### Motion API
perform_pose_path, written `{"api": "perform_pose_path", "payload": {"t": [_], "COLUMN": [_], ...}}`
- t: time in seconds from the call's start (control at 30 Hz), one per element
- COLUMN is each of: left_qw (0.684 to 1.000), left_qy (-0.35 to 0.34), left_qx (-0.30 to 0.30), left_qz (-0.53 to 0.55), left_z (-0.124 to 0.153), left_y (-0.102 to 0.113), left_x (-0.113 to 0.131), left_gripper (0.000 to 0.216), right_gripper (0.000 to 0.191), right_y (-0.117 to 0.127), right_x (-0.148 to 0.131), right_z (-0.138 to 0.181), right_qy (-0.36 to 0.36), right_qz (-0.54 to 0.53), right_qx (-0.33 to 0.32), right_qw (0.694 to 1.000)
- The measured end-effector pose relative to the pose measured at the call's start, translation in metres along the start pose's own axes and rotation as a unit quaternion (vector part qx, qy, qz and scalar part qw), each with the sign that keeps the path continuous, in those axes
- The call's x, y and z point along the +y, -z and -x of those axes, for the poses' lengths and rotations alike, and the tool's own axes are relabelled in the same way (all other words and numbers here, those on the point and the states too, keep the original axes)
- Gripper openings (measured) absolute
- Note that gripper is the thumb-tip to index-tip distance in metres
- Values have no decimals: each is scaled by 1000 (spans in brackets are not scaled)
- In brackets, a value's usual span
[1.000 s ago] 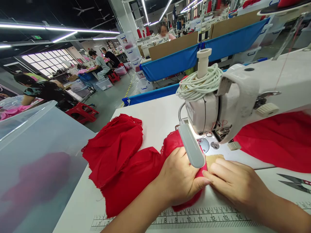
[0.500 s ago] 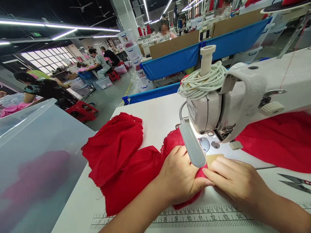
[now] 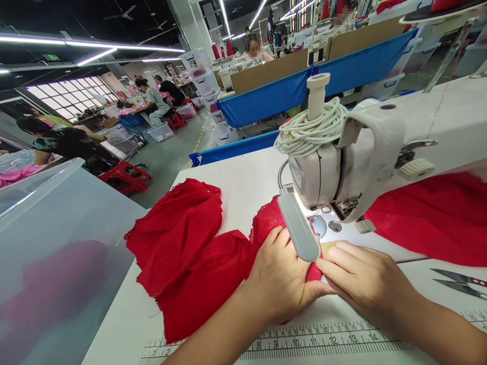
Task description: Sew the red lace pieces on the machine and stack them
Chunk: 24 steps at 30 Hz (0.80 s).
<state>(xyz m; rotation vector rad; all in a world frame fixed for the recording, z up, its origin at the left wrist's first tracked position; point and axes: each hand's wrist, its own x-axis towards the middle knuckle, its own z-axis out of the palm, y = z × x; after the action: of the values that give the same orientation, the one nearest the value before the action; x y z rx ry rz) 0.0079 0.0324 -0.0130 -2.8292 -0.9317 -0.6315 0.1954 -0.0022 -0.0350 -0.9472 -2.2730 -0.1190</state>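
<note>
My left hand (image 3: 279, 276) is laid over the red fabric (image 3: 266, 218) on the sewing table, its fingertips passing behind the grey guard plate (image 3: 300, 228). A fold of the fabric shows between its thumb and fingers. Close beside it, my right hand (image 3: 365, 279) has its fingers curled and pinched at the fabric's right edge. A small beige piece (image 3: 328, 247) sticks out by the right fingertips; what it is I cannot make out. Above both hands stands the white sewing machine (image 3: 319, 172), its needle hidden by the guard plate.
Scissors (image 3: 460, 281) lie at the right, near more red fabric (image 3: 429, 218). A printed ruler (image 3: 304, 344) runs along the table's front. A translucent plastic bin (image 3: 68, 228) stands at the left. Coiled pale cord (image 3: 312, 129) sits on the machine head. Other people work farther back.
The view has shifted slightly. The lower flap of red fabric below my left hand has drawn up and shows less. Both hands keep nearly the same place and grip.
</note>
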Motion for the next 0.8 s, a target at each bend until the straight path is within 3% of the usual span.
{"api": "perform_pose_path", "payload": {"t": [0.53,0.8], "left_qw": [1000,1000], "left_qy": [18,16], "left_qx": [3,-24], "left_qz": [-4,-7], "left_z": [6,8], "left_y": [1,-2], "left_x": [1,0], "left_gripper": [86,87], "right_gripper": [25,24], "right_y": [1,0], "right_x": [0,1], "right_z": [0,1], "right_qy": [-8,-17], "right_qz": [11,14], "right_qx": [16,4], "right_qw": [1000,1000]}}
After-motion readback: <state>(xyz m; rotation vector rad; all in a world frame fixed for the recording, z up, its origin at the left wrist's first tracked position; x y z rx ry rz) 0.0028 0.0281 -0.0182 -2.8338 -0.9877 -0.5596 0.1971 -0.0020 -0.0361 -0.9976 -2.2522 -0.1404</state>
